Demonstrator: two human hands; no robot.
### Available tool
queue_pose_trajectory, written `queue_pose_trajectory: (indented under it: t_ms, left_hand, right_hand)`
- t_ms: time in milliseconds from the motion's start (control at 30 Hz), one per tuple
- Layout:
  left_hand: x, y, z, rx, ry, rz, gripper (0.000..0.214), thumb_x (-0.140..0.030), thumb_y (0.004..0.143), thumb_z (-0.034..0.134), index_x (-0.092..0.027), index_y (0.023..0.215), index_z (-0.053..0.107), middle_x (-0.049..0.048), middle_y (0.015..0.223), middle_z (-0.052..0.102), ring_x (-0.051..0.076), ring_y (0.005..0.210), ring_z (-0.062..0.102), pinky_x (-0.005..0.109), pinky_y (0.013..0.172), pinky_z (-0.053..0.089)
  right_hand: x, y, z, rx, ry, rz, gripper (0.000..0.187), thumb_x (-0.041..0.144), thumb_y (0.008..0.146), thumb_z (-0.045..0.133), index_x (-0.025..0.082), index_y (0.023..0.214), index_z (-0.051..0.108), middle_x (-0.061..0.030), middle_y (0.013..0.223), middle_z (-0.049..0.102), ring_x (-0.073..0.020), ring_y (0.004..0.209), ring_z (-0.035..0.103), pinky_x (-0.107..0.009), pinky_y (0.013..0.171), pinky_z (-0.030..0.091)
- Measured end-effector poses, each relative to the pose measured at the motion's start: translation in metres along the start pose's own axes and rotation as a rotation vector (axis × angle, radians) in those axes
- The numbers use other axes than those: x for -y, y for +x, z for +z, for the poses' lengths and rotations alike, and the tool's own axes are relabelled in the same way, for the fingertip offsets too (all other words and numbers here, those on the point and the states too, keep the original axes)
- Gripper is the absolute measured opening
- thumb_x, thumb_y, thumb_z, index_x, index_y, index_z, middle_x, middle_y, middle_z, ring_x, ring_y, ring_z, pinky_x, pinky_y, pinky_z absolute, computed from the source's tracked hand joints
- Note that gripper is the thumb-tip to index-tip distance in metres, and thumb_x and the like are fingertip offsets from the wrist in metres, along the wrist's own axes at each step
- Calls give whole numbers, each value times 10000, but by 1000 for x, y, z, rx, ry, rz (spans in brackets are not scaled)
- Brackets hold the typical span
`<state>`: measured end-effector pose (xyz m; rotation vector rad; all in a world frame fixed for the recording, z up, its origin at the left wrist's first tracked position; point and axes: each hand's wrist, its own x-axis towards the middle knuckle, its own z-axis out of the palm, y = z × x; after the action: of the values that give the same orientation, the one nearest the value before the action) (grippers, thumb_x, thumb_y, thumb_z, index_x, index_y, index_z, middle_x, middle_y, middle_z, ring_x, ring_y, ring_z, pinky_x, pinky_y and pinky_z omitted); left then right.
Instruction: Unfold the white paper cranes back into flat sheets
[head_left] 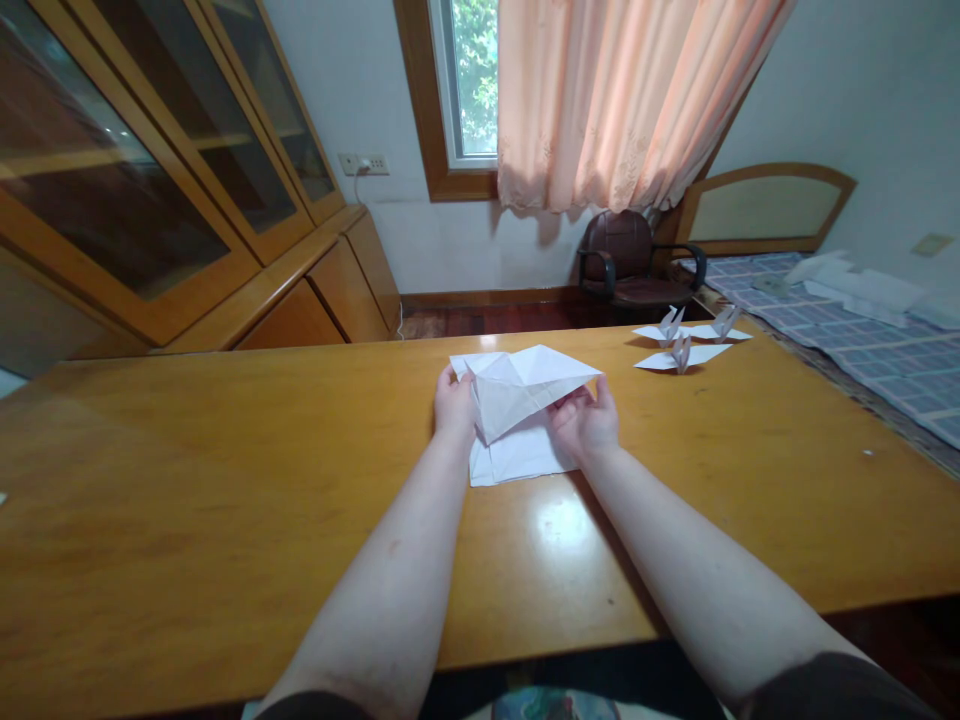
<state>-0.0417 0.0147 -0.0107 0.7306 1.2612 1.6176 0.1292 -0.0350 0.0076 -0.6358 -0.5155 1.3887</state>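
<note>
At frame centre, the left hand [454, 405] and right hand [591, 425] close their fingers on opposite sides of one creased paper [525, 372], above more white paper [525, 452]. Three paper cranes [681, 356] stand right of centre; one chair [621, 248], upper right.

No readable lettering or numbers.

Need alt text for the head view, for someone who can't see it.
Left hand and right hand hold a creased white sheet above more white paper on a wooden table. Three folded paper birds stand toward the table's far right; beyond are a brown chair and a partly curtained window.
</note>
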Motion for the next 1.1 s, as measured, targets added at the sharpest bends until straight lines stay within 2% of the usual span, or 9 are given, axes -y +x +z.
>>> queue_pose_trajectory:
  t_ms: [100,233,333,433,500,633,867,967,1100]
  left_hand:
    - [-3,-4,2,24,5,-59,289,-175,770,555,-224,1055,567,44,937,681,164,814,655,275,702,505]
    - [-7,-10,5,75,8,-101,330,-169,737,569,-221,1063,575,37,948,688,166,834,654,262,709,506]
    - [-8,-11,5,96,37,-113,335,-184,728,569,-217,1061,583,36,936,691,173,831,652,262,702,505]
    - [-8,-10,4,110,48,-99,325,-213,736,567,-209,1060,589,46,968,686,187,860,647,277,722,502]
    - [-7,-10,4,136,19,-85,317,-258,760,562,-199,1071,584,62,1017,677,194,892,644,293,756,498]
    - [-7,-11,3,216,13,-38,409,-342,747,616,-194,1124,559,73,1045,671,196,918,639,303,791,489]
    - [-11,-15,1,364,10,-38,455,-492,662,673,-143,947,616,72,863,691,207,757,650,330,716,495]
    - [-12,-14,-1,332,114,13,414,-454,640,698,-144,905,625,77,878,696,203,760,647,318,713,488]
    - [-12,-11,-4,237,315,120,350,-405,660,677,-153,899,635,81,913,702,210,809,645,299,714,484]
  right_hand:
    - [5,2,-2,-8,45,89,494,661,792,417,226,867,639,-53,927,711,-232,972,635,-388,831,509]
    - [7,3,-1,-64,176,232,323,470,871,455,222,983,628,-18,870,725,-194,882,664,-340,781,536]
    - [5,2,1,-59,196,355,286,401,893,451,232,1069,601,-4,868,728,-181,804,676,-317,703,552]
    - [5,1,3,-7,151,486,333,445,896,434,239,1113,581,-1,882,727,-173,762,676,-300,668,552]
    - [8,-1,4,73,138,515,389,488,896,408,225,1128,575,-13,930,722,-171,825,673,-292,733,545]
    - [14,-3,5,190,43,495,471,535,891,351,189,1109,585,-54,1045,695,-207,1008,634,-342,897,491]
    - [11,4,-3,79,-176,458,327,407,829,474,154,978,618,-84,865,722,-273,935,662,-426,867,510]
    - [6,6,-6,44,-210,425,290,323,782,557,153,1013,603,-94,923,719,-273,900,670,-436,841,524]
    - [6,6,-8,12,-312,253,301,257,722,642,180,1009,594,-73,964,712,-236,832,679,-392,795,543]
